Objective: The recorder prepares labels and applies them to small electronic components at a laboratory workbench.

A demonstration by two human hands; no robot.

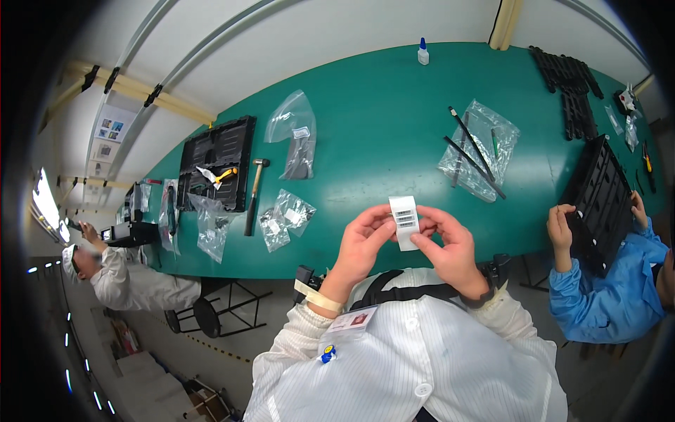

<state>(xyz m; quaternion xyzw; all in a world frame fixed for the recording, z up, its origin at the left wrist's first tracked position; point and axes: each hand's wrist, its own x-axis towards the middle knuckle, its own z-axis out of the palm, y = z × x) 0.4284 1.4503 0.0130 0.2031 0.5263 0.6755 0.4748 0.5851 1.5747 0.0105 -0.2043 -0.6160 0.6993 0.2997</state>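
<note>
White pin-striped work smock (429, 352) nearest the camera, cut off by the lower edge. Just beyond, pinched between the thumbs and fingers of left hand (362, 247) and right hand (452, 252): narrow white paper label strip (403, 221) with dark barcodes. Hidden behind the strip: most fingertips and its back face; too small to read: its print. Unclear through wrinkled plastic: contents of small clear bags (288, 216) to the left. Cut off by the dark fisheye rim at right: co-worker in blue smock (605, 302). Ahead of the hands, broad open stretch of smooth green tabletop (358, 91) to a curved far edge, flanked by wooden-handled hammer (254, 193) at left and thin black rods (472, 162) at right. Held above the near tabletop, with top end projecting past both grips, left thumb at left edge, right thumb at lower right.
</note>
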